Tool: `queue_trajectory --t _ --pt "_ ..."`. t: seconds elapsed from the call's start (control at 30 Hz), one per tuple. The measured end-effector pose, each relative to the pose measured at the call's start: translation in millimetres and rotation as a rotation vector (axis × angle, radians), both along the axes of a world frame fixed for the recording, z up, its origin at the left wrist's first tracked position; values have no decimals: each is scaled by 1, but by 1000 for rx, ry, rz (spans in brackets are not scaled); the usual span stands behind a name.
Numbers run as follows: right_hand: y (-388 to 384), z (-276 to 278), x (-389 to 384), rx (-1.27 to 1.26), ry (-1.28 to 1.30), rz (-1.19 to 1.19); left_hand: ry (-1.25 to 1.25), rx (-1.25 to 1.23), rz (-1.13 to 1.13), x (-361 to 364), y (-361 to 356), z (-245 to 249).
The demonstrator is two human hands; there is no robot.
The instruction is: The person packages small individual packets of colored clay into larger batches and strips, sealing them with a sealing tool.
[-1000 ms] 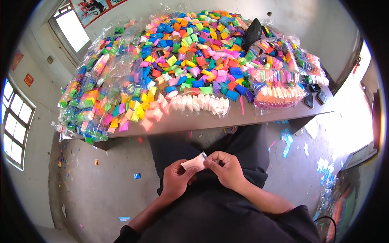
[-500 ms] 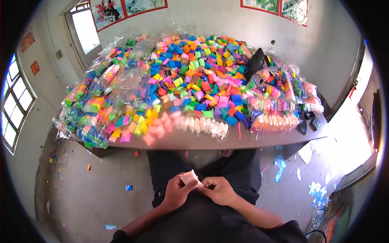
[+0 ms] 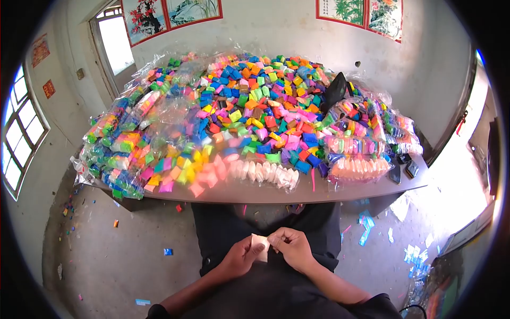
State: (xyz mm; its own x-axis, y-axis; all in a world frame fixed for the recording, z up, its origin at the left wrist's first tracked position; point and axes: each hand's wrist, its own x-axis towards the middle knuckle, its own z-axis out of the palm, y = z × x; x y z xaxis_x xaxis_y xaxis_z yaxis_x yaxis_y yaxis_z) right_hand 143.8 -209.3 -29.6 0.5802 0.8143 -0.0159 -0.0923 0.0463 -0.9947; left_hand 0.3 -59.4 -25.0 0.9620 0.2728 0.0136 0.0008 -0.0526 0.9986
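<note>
A small pale peach packet (image 3: 259,249) is held over my lap, in front of my dark clothing. My left hand (image 3: 239,258) grips its left side, thumb lying across the front. At the packet's upper right corner, the fingers of my right hand (image 3: 292,250) are pinched together on the edge. Its contents cannot be made out. Past my hands, a row of similar whitish packets (image 3: 268,173) lies along the near table edge, with loose pink packets (image 3: 207,178) to its left.
A big heap of colourful small packets (image 3: 255,106) covers the table (image 3: 239,198). Clear bags of packets (image 3: 125,141) lie left, and a bagged peach row (image 3: 358,169) lies right. A black pointed object (image 3: 336,91) stands in the heap. Scraps (image 3: 366,223) litter the floor.
My right hand has risen from the packet's lower right edge to its upper corner. The packet is now more upright. The table appears slightly lower in view.
</note>
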Motion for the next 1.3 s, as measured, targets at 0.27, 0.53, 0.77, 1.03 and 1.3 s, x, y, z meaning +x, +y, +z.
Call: queue_trajectory --t 0.27,0.53,0.77,1.03,1.3 --pt "-1 24 -4 216 -211 77 152 -447 -177 0 23 -14" --pt "-3 19 -3 145 -345 -30 226 -463 -224 2 25 -3" --pt "-5 15 -3 225 -44 -37 96 -809 -196 -2 17 22" --pt "-4 3 1 301 218 148 -125 -759 -151 -2 10 2" --pt "1 12 -10 348 59 -12 -384 -427 240 4 -1 5"
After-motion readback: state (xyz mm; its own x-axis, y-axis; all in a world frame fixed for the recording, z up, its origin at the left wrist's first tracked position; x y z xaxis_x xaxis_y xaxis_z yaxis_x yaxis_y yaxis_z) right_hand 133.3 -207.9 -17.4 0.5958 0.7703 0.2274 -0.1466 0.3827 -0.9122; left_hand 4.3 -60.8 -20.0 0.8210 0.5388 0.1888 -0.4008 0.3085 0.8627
